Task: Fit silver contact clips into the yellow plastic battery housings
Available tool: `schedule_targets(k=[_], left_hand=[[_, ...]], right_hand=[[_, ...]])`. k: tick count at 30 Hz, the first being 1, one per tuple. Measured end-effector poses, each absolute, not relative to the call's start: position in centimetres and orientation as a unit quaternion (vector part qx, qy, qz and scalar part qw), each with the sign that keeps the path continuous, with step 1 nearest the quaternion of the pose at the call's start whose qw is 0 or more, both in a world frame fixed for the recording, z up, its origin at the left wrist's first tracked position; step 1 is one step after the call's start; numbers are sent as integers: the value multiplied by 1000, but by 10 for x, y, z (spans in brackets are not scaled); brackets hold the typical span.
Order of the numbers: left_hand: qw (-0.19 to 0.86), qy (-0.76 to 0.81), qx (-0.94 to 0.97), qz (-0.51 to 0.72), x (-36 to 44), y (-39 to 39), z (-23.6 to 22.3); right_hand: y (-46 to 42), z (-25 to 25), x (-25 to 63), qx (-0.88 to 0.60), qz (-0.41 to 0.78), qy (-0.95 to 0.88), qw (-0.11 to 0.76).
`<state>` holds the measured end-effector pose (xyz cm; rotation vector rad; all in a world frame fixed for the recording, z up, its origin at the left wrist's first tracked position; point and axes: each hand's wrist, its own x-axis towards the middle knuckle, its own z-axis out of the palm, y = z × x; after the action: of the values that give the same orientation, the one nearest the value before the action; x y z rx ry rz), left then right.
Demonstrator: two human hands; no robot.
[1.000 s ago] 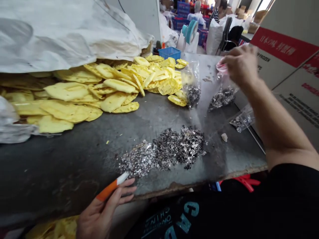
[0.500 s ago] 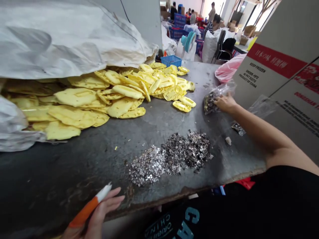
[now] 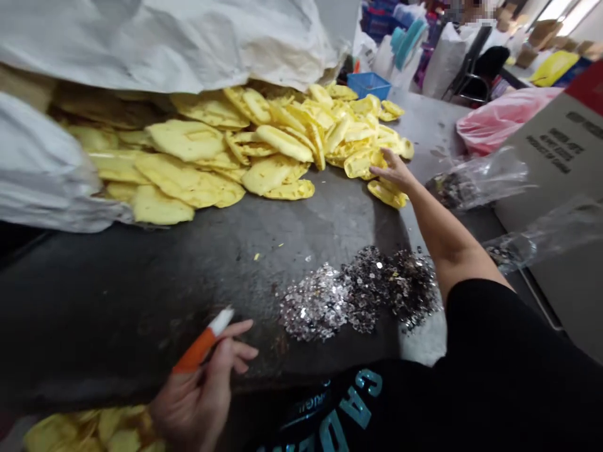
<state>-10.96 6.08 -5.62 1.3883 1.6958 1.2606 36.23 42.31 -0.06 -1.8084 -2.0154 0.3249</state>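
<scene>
Right hand point(image 3: 394, 171) open, palm down at edge of flat, perforated yellow plastic pieces point(image 3: 386, 193), left hand point(image 3: 198, 402) gripping slim orange-and-white pen-shaped tool point(image 3: 200, 344), glittery silver sequin heap point(image 3: 358, 292) on scuffed dark tabletop point(image 3: 141, 295), bare room left of it

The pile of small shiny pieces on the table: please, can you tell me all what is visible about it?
This low, loose heap of tiny flat metallic flakes lies directly on the worn grey work table. Its left part glitters silver; its right part looks darker. The flakes spread in an irregular, elongated mound. The person's right forearm passes close to its right end; contact is unclear.
</scene>
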Motion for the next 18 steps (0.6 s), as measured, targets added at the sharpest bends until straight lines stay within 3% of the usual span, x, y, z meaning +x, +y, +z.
schedule_targets(k=[3,6,12,15,18], left_hand=[[302,625,535,481,-107,63,-51],[203,586,640,454,-112,104,-39],[49,559,732,387,-132,301,33],[7,609,719,335,-142,399,69],[18,656,706,267,-161,466,84]], right_hand=[[409,-13,350,-629,141,-732,220],[389,-20,326,-585,160,-761,231],[392,16,289,-501,170,-811,249],[448,58,288,-542,105,-775,307],[522,81,286,-584,86,-751,296]])
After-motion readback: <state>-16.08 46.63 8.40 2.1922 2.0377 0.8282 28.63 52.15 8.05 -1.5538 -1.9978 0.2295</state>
